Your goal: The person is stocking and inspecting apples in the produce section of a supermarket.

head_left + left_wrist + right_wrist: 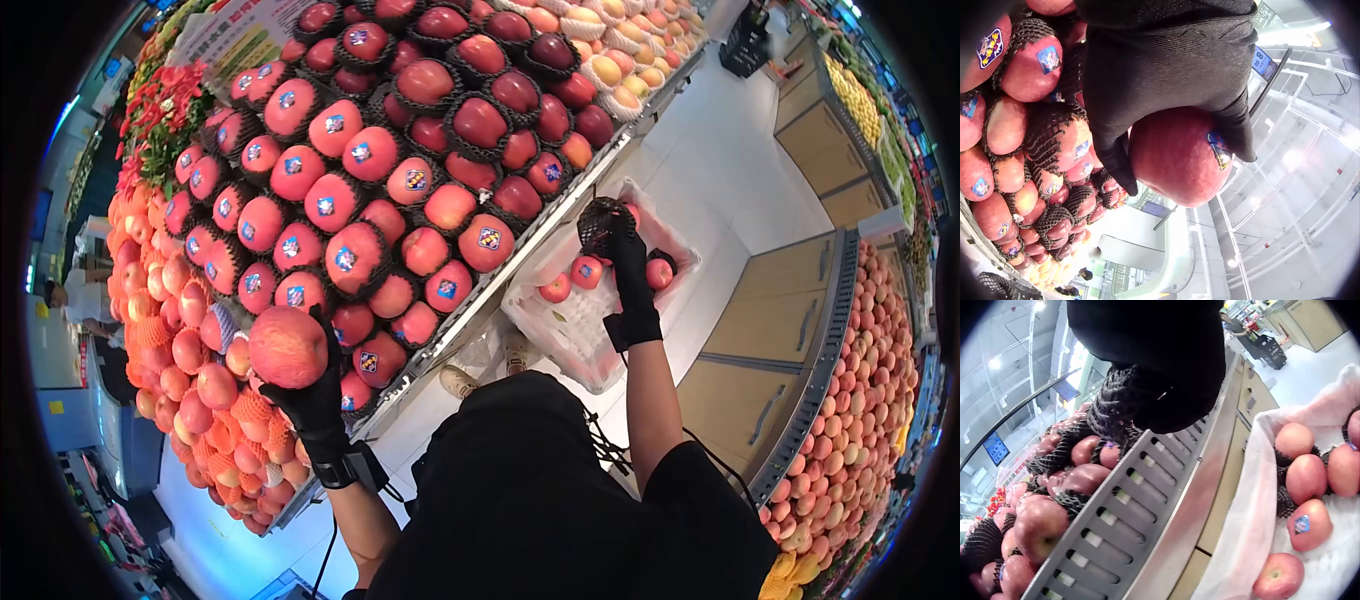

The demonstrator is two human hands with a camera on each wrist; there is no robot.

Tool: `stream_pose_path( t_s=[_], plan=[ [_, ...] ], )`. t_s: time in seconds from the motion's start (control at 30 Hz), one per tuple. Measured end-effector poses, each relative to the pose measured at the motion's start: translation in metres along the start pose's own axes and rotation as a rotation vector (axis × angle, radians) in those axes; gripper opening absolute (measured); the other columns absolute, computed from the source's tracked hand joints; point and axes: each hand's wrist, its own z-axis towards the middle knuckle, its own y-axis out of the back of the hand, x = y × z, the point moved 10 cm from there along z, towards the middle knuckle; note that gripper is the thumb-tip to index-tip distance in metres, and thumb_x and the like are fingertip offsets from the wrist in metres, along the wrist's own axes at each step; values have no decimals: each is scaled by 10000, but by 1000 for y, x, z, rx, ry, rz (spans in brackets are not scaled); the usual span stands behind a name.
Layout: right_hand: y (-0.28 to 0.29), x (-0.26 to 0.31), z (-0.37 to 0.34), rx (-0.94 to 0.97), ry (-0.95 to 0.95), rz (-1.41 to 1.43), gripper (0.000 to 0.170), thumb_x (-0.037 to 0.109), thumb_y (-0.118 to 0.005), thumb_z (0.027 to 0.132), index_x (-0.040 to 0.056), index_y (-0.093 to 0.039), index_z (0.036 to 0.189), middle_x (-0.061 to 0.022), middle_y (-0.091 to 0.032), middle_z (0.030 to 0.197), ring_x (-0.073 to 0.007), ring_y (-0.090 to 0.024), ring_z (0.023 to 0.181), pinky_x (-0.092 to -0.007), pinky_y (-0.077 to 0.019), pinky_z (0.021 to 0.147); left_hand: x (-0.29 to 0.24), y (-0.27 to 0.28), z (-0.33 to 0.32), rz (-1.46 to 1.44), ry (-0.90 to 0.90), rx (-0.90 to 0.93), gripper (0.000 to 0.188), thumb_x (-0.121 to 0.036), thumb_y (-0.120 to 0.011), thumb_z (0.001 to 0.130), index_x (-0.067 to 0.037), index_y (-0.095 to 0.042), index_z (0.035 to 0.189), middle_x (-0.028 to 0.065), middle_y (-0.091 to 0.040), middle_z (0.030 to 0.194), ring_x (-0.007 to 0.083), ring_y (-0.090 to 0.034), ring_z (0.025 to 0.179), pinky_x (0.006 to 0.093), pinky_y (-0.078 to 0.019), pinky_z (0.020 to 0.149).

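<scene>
My left hand point(312, 402), in a black glove, grips a large red apple point(288, 347) over the left side of the apple display. In the left wrist view the gloved fingers and thumb point(1166, 69) curl round this apple point(1179, 156), which bears a sticker and has no net on it. The gloved right hand point(630, 270) pinches a black foam net point(598, 226) above a lined crate point(590, 365). Seen from the right wrist, the net point(1113, 403) hangs at the dark right hand point(1160, 362); whether it contains anything I cannot tell.
Stickered apples point(355, 255), many in black nets, slope up behind a slotted metal edge point(1110, 519). Several apples point(1307, 478) lie in the white-lined crate. Peach-like fruit point(850, 400) fills a stand on the right. A person point(1241, 337) stands in the distance by a black basket.
</scene>
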Motion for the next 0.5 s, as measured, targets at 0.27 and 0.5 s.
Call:
stream_pose_path(
  t_s=[0.27, 0.5],
  plan=[
    [-90, 16, 0, 129, 153, -142, 259, 153, -581, 906, 8, -632, 1115, -33, -657, 931, -104, -589, 841, -264, -500, 712, 150, -35, -44, -309, 251, 400, 804, -364, -722, 774, -33, -317, 1384, 128, -409, 1351, 282, -425, 1230, 428, -355, 1048],
    [-237, 56, -63, 269, 206, -180, 298, 127, -620, 909, -21, -610, 1168, -61, -656, 1041, -125, -616, 879, -260, -517, 767, 193, -24, -60, -493, 377, 547, 728, -349, -676, 821, -49, -356, 1402, 128, -432, 1391, 294, -440, 1266, 432, -338, 1096]
  ],
)
